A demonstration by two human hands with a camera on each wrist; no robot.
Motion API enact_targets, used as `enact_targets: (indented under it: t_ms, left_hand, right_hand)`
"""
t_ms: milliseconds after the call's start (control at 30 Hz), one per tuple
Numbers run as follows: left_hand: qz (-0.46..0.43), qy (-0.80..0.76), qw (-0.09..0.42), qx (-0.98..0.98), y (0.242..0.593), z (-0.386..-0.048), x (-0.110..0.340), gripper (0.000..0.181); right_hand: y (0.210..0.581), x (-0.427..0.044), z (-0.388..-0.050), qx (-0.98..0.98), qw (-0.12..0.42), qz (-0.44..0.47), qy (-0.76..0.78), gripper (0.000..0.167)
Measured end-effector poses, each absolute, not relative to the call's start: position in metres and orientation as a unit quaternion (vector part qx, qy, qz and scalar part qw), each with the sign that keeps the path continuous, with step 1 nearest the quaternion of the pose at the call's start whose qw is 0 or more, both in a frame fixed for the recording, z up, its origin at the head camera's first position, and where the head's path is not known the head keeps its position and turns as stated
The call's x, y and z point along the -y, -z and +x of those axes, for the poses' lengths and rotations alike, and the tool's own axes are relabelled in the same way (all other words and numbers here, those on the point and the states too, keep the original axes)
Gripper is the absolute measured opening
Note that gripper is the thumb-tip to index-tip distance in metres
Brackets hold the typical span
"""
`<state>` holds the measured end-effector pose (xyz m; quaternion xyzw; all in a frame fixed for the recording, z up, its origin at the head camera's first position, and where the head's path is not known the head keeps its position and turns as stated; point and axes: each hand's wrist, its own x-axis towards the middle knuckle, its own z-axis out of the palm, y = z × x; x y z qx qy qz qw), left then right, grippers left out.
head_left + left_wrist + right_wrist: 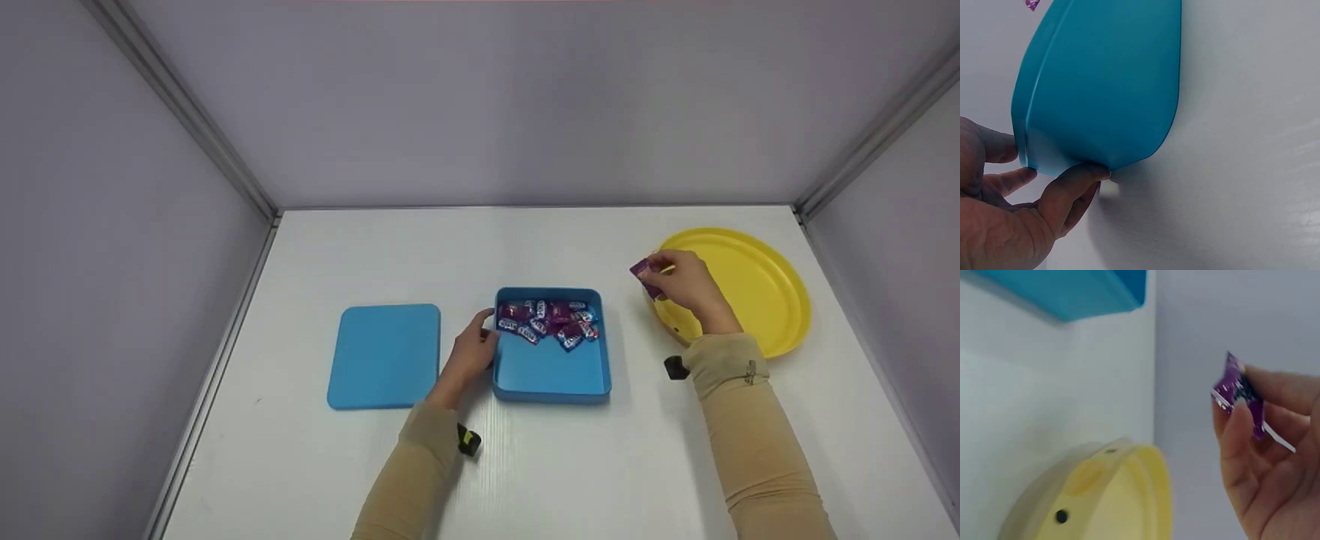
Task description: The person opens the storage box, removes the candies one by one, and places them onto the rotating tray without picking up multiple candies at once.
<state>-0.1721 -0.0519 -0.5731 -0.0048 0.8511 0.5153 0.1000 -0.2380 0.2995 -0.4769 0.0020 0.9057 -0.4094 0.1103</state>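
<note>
One blue box (547, 367), one blue lid (384, 356), one yellow tray (761, 300), several candies (557, 311) (too jumbled to count)

I work at a white tabletop (585, 465) inside a booth-like enclosure (90, 225), shown by the plain pale panels (480, 105) rising on three sides and the metal strips (184, 105) lining their corners.

Between the blue box (551, 371) and the yellow tray (757, 289), a strip of table (631, 345) gives my right hand (684, 283) lateral passage. The box's walls block low entry; access is from above. Wrapped candies (559, 312) obstruct the far part. My left hand (472, 351) occupies the gap between box and blue panel (384, 356).
</note>
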Motion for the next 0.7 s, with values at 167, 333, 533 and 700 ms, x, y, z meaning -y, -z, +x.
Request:
enact_targets:
  t_ms: [167, 333, 533, 700]
  left_hand:
    - [-0.006, -0.514, 0.104, -0.852, 0.573, -0.172, 0.051, 0.047]
    - [-0.001, -0.517, 0.106, -0.85, 0.573, -0.172, 0.052, 0.047]
    - [0.006, -0.521, 0.104, -0.847, 0.572, -0.17, 0.051, 0.048]
    - [0.001, -0.52, 0.108, -0.847, 0.574, -0.171, 0.05, 0.047]
  right_hand:
    - [0.492, -0.319, -0.24, -0.878, 0.059, 0.089, 0.466, 0.04]
    - [0.501, -0.328, -0.239, -0.857, 0.07, 0.164, 0.484, 0.041]
    - [0.514, -0.337, -0.247, -0.857, 0.079, 0.183, 0.475, 0.043]
    - [0.52, -0.343, -0.248, -0.88, 0.069, 0.174, 0.436, 0.058]
